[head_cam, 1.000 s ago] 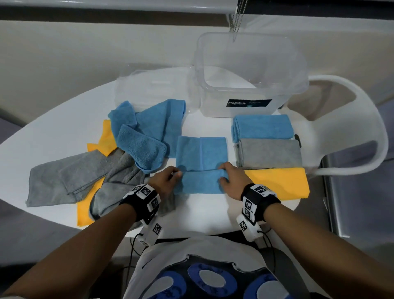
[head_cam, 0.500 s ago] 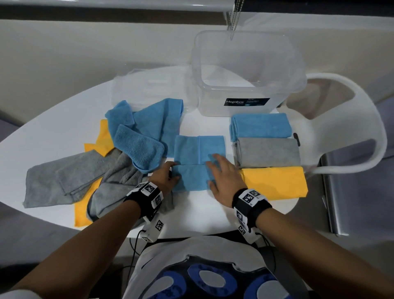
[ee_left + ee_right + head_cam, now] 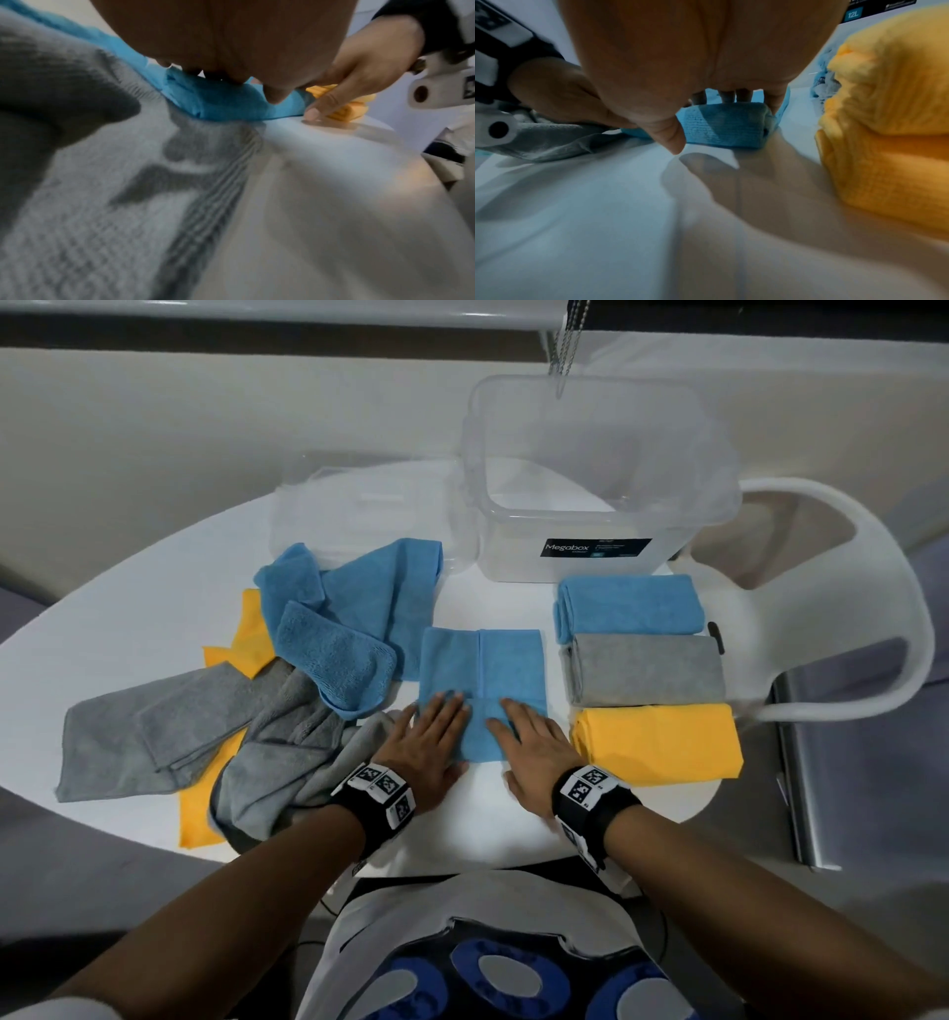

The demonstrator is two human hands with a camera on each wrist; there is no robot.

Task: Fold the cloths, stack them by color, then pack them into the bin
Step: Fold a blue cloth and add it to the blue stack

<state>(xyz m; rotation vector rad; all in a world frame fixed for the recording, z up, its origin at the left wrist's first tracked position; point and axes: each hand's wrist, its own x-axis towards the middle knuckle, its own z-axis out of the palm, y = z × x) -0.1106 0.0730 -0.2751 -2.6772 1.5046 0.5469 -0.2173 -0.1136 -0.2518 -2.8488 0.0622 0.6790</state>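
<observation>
Pressing flat, fingers straight: left hand point(image 3: 429, 742) and right hand point(image 3: 534, 746) on blue cloth point(image 3: 482, 675), mid-table before bin point(image 3: 590, 505). Risk: fold springing open if released unevenly.

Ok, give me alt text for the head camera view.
Both hands, left and right, press flat on a half-folded blue cloth on a white table. Folded blue, grey and yellow cloths lie right; a clear bin stands behind.

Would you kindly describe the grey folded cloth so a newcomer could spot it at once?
Find the clear bin at the table's far side. Three folded cloths run from it toward the person; the grey cloth is the middle one, between blue and yellow.
</observation>
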